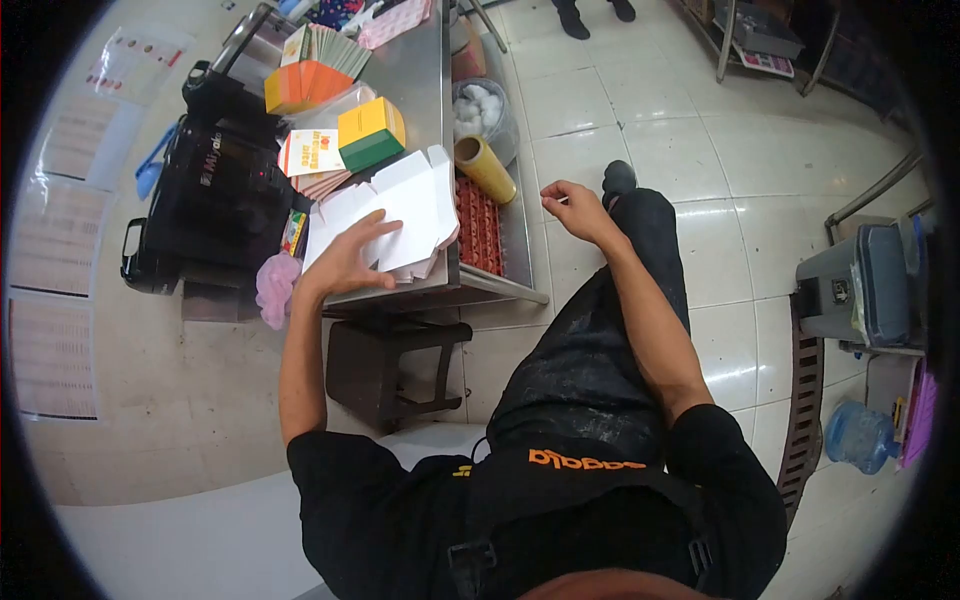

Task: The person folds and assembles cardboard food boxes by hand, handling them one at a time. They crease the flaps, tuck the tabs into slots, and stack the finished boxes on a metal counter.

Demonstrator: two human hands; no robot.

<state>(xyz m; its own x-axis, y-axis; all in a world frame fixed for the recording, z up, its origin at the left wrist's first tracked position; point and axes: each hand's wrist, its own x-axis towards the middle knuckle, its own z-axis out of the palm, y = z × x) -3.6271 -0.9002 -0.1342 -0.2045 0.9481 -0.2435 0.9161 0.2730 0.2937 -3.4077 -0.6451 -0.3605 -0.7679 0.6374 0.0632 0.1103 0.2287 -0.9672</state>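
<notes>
My left hand point(355, 254) rests on a stack of flat white cardboard box blanks point(410, 210) at the table's near corner. Its fingers are spread and the thumb lies along the near edge. The top sheets sit unevenly, with tabs sticking out. Away from the table, my right hand point(575, 211) hangs over the floor with its fingers curled in; nothing shows in it. Close to it, a yellow roll of wrap point(485, 170) leans on the lower shelf beside red egg trays point(478, 228).
Printed cards point(317, 152) and a yellow-green box point(372, 133) lie on the metal table point(426, 85), beside a black Miyako appliance point(215, 190). A dark stool point(385, 365) stands below. Grey bins point(855, 285) and a water jug point(860, 437) are at right. Another person's feet point(572, 20) show at the top.
</notes>
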